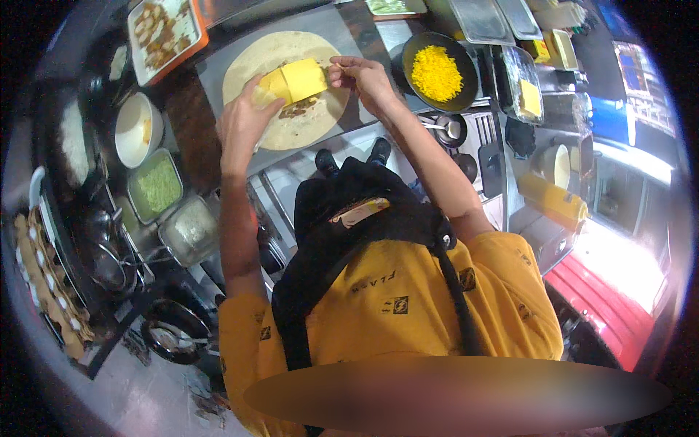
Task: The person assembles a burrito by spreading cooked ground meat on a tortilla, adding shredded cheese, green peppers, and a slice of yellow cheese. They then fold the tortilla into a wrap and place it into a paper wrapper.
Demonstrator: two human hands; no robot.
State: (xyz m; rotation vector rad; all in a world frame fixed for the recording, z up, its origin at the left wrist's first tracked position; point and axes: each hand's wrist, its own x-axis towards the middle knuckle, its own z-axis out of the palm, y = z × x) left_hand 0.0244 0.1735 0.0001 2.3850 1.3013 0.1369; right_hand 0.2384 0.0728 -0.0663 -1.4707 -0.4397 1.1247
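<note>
A large round tortilla lies flat on a grey work surface at the top middle. Brown chopped filling is spread on its centre, partly covered by yellow cheese slices placed edge to edge. My left hand is closed at the left end of the cheese, thumb and fingers gripping a paler yellow slice. At the right edge of the cheese, my right hand has its thumb and fingertips pinched together. Whatever those fingertips hold, if anything, is too small to make out.
A black pan of yellow rice-like food stands to the right. On the left are an orange-sided tray of cooked pieces, a white bowl, and a container of shredded green vegetable. A lidded container sits farther right.
</note>
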